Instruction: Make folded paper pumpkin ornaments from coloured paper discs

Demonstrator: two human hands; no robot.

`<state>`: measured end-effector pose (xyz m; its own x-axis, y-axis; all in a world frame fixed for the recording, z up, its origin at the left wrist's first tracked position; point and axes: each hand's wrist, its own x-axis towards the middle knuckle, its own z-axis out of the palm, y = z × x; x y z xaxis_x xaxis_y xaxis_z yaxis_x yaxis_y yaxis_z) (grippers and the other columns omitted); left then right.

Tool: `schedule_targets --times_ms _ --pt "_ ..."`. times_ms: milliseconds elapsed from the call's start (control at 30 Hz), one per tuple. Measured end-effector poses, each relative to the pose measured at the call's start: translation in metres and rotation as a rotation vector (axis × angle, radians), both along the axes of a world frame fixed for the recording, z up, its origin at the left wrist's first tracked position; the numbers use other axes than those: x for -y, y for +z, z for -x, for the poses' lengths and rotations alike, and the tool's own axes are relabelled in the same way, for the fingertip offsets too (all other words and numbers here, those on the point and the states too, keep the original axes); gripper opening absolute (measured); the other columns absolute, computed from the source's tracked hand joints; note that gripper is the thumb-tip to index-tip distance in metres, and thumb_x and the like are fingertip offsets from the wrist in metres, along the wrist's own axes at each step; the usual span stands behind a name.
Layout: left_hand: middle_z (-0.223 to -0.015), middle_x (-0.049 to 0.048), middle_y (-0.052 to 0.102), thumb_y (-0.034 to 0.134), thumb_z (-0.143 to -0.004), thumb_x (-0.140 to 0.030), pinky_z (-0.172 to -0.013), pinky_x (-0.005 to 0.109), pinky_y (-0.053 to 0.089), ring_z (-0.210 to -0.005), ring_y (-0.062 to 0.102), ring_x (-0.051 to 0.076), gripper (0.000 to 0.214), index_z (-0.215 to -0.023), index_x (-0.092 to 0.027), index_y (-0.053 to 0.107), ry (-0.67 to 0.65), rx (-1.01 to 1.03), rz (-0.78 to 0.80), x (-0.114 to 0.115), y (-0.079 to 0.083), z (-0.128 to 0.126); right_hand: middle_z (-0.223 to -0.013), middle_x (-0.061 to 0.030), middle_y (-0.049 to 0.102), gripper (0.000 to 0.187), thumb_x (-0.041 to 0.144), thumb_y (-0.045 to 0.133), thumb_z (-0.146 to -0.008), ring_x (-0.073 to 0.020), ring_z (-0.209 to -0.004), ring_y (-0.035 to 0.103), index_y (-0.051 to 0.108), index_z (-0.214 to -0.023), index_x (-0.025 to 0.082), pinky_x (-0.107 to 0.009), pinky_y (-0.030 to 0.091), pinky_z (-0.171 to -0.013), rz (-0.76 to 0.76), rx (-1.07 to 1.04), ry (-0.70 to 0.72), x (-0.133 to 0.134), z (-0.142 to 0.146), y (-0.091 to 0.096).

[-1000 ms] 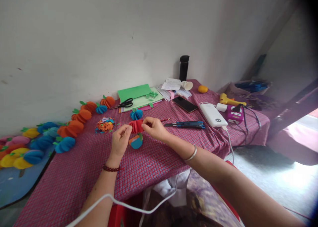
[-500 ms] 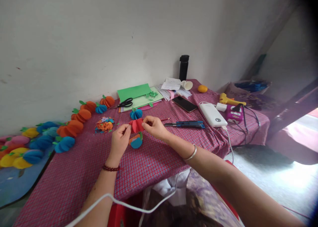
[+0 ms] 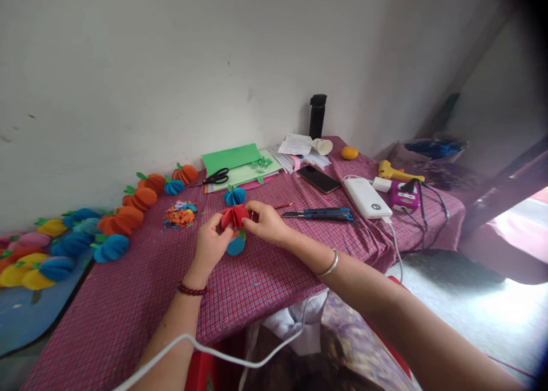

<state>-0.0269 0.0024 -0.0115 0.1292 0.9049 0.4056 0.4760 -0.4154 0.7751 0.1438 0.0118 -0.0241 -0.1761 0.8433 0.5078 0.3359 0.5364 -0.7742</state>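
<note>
Between my hands, just above the tabletop, is a red folded-paper ball with several folds fanned out. My left hand is closed on its left side, and my right hand pinches its right side. Partly hidden beneath it lies a blue and orange paper piece with a bit of green. Just behind sits a small blue paper pumpkin with a green leaf. A red pencil and a blue-handled cutter lie to the right of my right hand.
Finished paper pumpkins line the left edge, beside paper scraps. Black scissors rest on green paper at the back. A phone, a white power bank, a purple extension box and a black bottle are to the right.
The red paper has gone from flatter to more fanned out, its folds spread. My left hand has moved slightly right and its fingers have come round the paper, covering more of the blue piece below.
</note>
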Motion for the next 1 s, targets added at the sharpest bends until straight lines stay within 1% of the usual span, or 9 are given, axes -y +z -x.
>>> schedule_targets --times_ms 100,200,333,400,500,633,733,833,1000 --pt "-0.062 -0.0032 0.058 0.061 -0.075 -0.026 -0.052 0.02 0.042 -0.055 0.052 0.011 0.009 -0.079 -0.017 0.061 -0.016 0.012 0.003 0.001 0.0 -0.001 -0.068 0.0041 0.05 0.005 0.02 0.057 -0.075 -0.0088 -0.058 0.043 0.056 -0.077 0.016 -0.021 0.03 -0.054 0.022 0.045 0.011 0.0 0.001 -0.001" --pt "-0.059 -0.0044 0.056 0.063 -0.074 -0.025 -0.049 0.02 0.041 -0.052 0.051 0.01 0.009 -0.077 -0.018 0.06 -0.019 0.038 0.012 0.0 -0.005 -0.001 -0.064 0.0052 0.048 0.002 0.018 0.054 -0.076 -0.0084 -0.057 0.041 0.055 -0.076 0.016 -0.02 0.029 -0.053 0.058 0.019 0.034 -0.001 0.003 -0.002" --pt "-0.066 -0.0031 0.058 0.066 -0.073 -0.026 -0.054 0.021 0.045 -0.059 0.055 0.011 0.012 -0.081 -0.018 0.059 0.007 0.045 -0.012 -0.005 -0.015 0.0 -0.062 0.0061 0.045 0.002 0.017 0.054 -0.075 -0.008 -0.055 0.039 0.054 -0.075 0.016 -0.02 0.028 -0.052 0.082 -0.012 0.067 -0.002 0.004 -0.006" --pt "-0.066 -0.0032 0.058 0.066 -0.074 -0.026 -0.054 0.021 0.045 -0.058 0.055 0.011 0.014 -0.083 -0.019 0.06 0.005 0.057 0.0 -0.005 -0.017 0.0 -0.062 0.0061 0.045 0.003 0.018 0.055 -0.075 -0.008 -0.055 0.039 0.053 -0.074 0.016 -0.02 0.028 -0.052 0.085 -0.015 0.067 -0.002 0.005 -0.006" --pt "-0.066 -0.0036 0.058 0.067 -0.073 -0.026 -0.054 0.021 0.045 -0.056 0.053 0.011 0.016 -0.086 -0.019 0.06 -0.008 0.08 0.016 -0.004 -0.016 -0.001 -0.064 0.0059 0.045 0.004 0.02 0.055 -0.075 -0.0082 -0.056 0.039 0.053 -0.076 0.017 -0.02 0.028 -0.052 0.074 -0.002 0.053 0.0 0.004 -0.005" --pt "-0.07 -0.0024 0.062 0.064 -0.076 -0.026 -0.06 0.023 0.048 -0.061 0.058 0.012 0.013 -0.086 -0.019 0.06 -0.019 0.068 -0.011 -0.003 -0.015 -0.003 -0.067 0.0052 0.05 0.009 0.021 0.057 -0.075 -0.0085 -0.058 0.042 0.056 -0.083 0.017 -0.02 0.029 -0.054 0.063 0.038 0.028 0.001 0.004 -0.004" --pt "-0.072 -0.002 0.062 0.061 -0.077 -0.024 -0.062 0.024 0.05 -0.064 0.06 0.013 0.011 -0.087 -0.019 0.061 -0.026 0.067 -0.017 -0.003 -0.016 -0.003 -0.064 0.0059 0.048 0.008 0.022 0.059 -0.074 -0.008 -0.055 0.041 0.055 -0.08 0.017 -0.02 0.028 -0.052 0.066 0.053 -0.004 0.001 0.004 -0.004" --pt "-0.074 -0.0011 0.063 0.062 -0.077 -0.025 -0.063 0.024 0.05 -0.066 0.06 0.013 0.013 -0.088 -0.019 0.061 -0.017 0.055 -0.016 -0.003 -0.018 -0.003 -0.062 0.0065 0.046 0.009 0.021 0.06 -0.073 -0.0076 -0.054 0.039 0.053 -0.076 0.017 -0.02 0.027 -0.051 0.058 0.049 -0.018 0.0 0.005 -0.005" --pt "-0.076 -0.0004 0.063 0.065 -0.077 -0.029 -0.065 0.025 0.051 -0.067 0.06 0.013 0.017 -0.089 -0.019 0.061 -0.046 0.099 0.019 -0.003 -0.019 -0.003 -0.062 0.0063 0.046 0.003 0.016 0.052 -0.073 -0.0079 -0.054 0.04 0.051 -0.075 0.018 -0.019 0.028 -0.051 0.049 -0.008 0.012 0.0 0.005 -0.008"
